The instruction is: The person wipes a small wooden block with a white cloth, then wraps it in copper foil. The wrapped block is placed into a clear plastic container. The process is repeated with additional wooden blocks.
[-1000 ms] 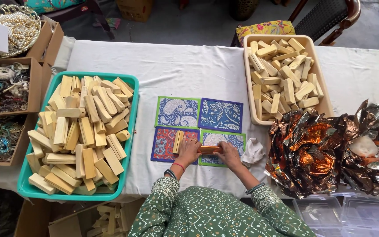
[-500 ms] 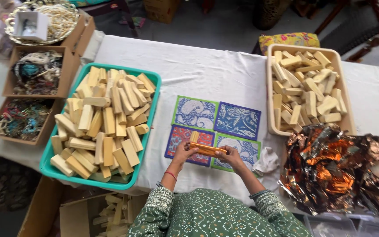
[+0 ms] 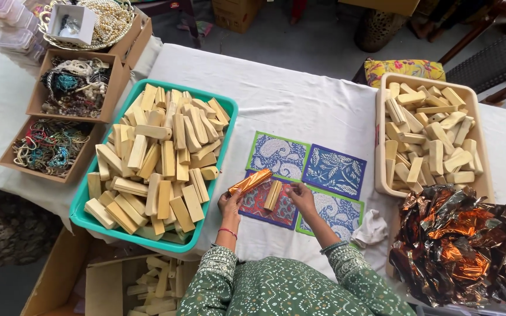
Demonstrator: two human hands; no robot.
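My left hand (image 3: 229, 204) holds a bar wrapped in orange foil (image 3: 250, 181), lifted toward the teal tray (image 3: 83, 214). The right hand (image 3: 302, 198) rests on a bare pale wooden bar (image 3: 273, 195) lying on the red patterned mat (image 3: 260, 202). Several patterned mats lie on the white cloth in front of me: a green-edged one (image 3: 279, 155), a blue one (image 3: 335, 169) and another green-edged one (image 3: 338, 210). The teal tray is heaped with several bare wooden bars (image 3: 159, 155).
A beige tray (image 3: 480, 140) of wooden bars stands at the right, with crumpled copper foil sheets (image 3: 464, 246) below it and a white rag (image 3: 371, 228). Cardboard boxes of beads (image 3: 51, 146) line the left. A box of bars (image 3: 147, 287) sits under the table edge.
The foil-wrapped bar, held in both hands before, has gone left in my left hand alone. My right hand has dropped onto a bare bar on the red mat. The camera view shifted.
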